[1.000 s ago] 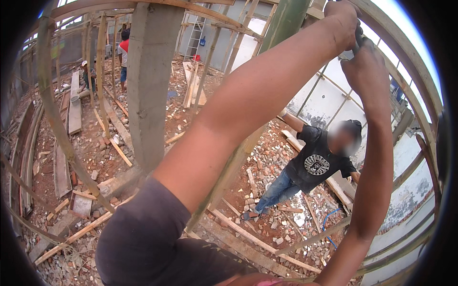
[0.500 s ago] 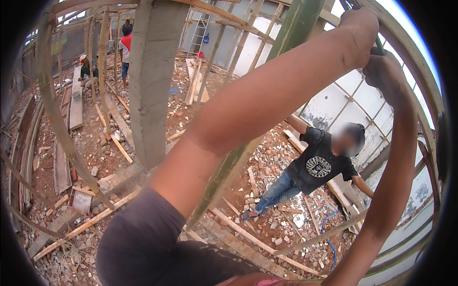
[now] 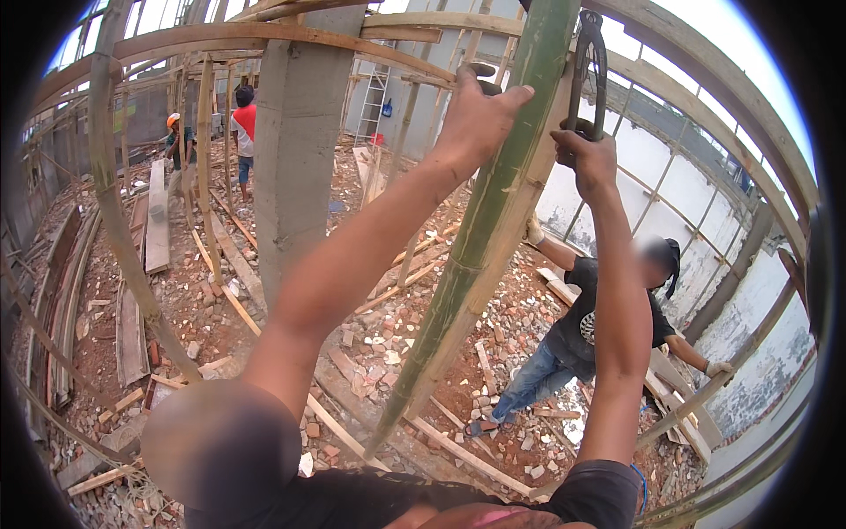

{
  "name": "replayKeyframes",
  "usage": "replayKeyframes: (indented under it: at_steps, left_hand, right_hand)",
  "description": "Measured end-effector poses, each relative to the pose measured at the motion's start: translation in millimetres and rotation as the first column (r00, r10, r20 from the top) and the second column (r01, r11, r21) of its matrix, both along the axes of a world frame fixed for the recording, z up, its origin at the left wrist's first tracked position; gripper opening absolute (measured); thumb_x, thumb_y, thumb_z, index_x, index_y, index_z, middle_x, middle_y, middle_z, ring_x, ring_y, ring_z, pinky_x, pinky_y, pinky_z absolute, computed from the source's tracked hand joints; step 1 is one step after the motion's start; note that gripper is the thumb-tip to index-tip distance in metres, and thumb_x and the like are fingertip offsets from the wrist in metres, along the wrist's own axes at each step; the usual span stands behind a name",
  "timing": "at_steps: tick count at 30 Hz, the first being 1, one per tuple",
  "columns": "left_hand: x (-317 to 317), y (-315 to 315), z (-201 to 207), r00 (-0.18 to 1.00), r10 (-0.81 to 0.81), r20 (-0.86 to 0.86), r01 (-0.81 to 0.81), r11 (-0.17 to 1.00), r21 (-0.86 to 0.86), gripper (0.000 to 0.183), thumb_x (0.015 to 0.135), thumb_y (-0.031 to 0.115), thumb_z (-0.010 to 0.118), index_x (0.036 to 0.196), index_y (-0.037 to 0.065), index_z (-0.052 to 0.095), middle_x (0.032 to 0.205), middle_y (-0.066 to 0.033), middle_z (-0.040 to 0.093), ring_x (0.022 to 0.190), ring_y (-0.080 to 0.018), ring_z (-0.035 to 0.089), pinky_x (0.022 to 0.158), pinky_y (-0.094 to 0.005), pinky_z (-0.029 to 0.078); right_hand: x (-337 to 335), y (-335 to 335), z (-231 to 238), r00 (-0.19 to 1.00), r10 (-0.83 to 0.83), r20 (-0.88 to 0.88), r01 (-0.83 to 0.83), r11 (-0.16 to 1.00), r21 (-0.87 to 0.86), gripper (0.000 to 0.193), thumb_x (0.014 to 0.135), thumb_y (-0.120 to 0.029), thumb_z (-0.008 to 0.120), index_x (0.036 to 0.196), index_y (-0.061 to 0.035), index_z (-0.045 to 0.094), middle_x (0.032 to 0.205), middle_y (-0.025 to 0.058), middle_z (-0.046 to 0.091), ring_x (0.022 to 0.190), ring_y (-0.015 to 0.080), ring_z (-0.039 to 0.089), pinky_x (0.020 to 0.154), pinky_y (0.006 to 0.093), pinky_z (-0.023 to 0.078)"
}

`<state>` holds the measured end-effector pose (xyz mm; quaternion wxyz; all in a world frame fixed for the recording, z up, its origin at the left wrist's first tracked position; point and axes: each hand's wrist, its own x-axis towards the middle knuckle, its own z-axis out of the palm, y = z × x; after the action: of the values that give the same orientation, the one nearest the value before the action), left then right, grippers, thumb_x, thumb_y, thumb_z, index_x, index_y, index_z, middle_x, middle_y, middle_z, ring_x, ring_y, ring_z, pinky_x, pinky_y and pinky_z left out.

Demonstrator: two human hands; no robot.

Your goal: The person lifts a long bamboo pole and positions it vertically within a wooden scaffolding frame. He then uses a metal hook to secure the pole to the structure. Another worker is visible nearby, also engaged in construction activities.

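A thick green bamboo pole (image 3: 471, 238) slants up through the middle, with a sawn timber post (image 3: 493, 273) along its right side. My left hand (image 3: 476, 115) is raised at the pole's left edge. Its thumb stretches across the front of the bamboo, while the bent fingers stand apart from the thumb. To the right of the pole, my right hand (image 3: 589, 159) is closed round the handle ends of dark metal pincers (image 3: 601, 70). Their head points up, near the upper timber rail.
A co-worker in a black shirt (image 3: 577, 282) stands below, one gloved hand on a slanting pole (image 3: 753, 357). Curved-looking rails (image 3: 679, 57) cross overhead. A concrete column (image 3: 300, 159) stands left. Rubble and loose planks (image 3: 157, 216) cover the ground; two people work farther back.
My hands have come apart from the upper right. The left has moved left to the bamboo pole; the right is lower, with the pincers now plainly visible. The co-worker's head has turned.
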<state>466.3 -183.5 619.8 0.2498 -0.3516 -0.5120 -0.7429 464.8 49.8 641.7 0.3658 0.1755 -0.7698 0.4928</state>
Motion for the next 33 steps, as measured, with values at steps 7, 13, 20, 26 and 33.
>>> replayKeyframes:
  at_steps: [7, 13, 20, 26, 33]
  left_hand:
    - [28.5, 11.4, 3.7, 0.981, 0.082, -0.178, -0.092, 0.994, -0.052, 0.067, 0.087, 0.042, 0.066, 0.131, -0.003, 0.044, 0.112, -0.0167, 0.061, 0.106, -0.0223, 0.059, 0.091, -0.0345, 0.048]
    - [42.5, 34.4, 59.5, 0.988, -0.131, -0.079, 0.117, 0.979, -0.165, 0.066, 0.09, 0.048, 0.059, 0.128, -0.005, 0.051, 0.117, -0.0186, 0.061, 0.108, -0.0257, 0.059, 0.093, -0.0372, 0.047]
    - [36.4, 60.1, 82.1, 0.868, -0.48, 0.131, 0.494, 0.862, -0.113, 0.057, 0.1, 0.054, 0.039, 0.124, 0.004, 0.053, 0.119, -0.0148, 0.062, 0.108, -0.0275, 0.06, 0.092, -0.0436, 0.048]
    - [27.1, 64.1, 91.6, 0.876, -0.463, 0.136, 0.474, 0.879, -0.056, 0.061, 0.103, 0.058, 0.024, 0.115, 0.009, 0.058, 0.115, -0.0127, 0.065, 0.102, -0.0265, 0.064, 0.092, -0.0447, 0.049]
    - [32.0, 88.9, 76.6, 0.953, -0.259, 0.154, 0.268, 0.963, -0.04, 0.053, 0.105, 0.049, 0.031, 0.08, 0.01, 0.057, 0.061, -0.0004, 0.044, 0.049, -0.0153, 0.042, 0.046, -0.0346, 0.036]
  right_hand:
    - [97.8, -17.8, 11.3, 0.929, 0.303, 0.21, -0.252, 0.938, -0.238, 0.044, 0.095, -0.037, 0.066, 0.107, 0.0049, 0.06, 0.08, 0.0052, 0.06, 0.067, 0.013, 0.059, 0.057, 0.0251, 0.047]
    - [94.9, 5.8, 16.3, 0.66, 0.711, 0.243, -0.61, 0.696, -0.379, 0.039, 0.101, -0.039, 0.054, 0.107, -0.0006, 0.059, 0.083, 0.0048, 0.06, 0.068, 0.014, 0.059, 0.061, 0.0278, 0.051]
    - [113.6, -42.9, -4.4, 0.781, 0.621, 0.066, -0.536, 0.721, -0.44, 0.059, 0.105, -0.049, 0.034, 0.139, -0.0021, 0.046, 0.111, 0.0168, 0.064, 0.09, 0.019, 0.067, 0.071, 0.0345, 0.058]
    - [107.6, -18.6, -26.8, 0.188, 0.976, 0.111, -0.906, 0.216, -0.364, 0.067, 0.104, -0.052, 0.036, 0.147, -0.0005, 0.037, 0.126, 0.024, 0.06, 0.074, 0.0155, 0.067, 0.061, 0.0229, 0.055]
    - [141.6, -29.6, -84.7, 0.409, 0.897, -0.167, -0.84, 0.298, -0.454, 0.06, 0.107, -0.045, 0.027, 0.157, -0.0151, 0.015, 0.143, 0.0312, 0.044, 0.108, 0.0409, 0.065, 0.085, 0.0425, 0.061]
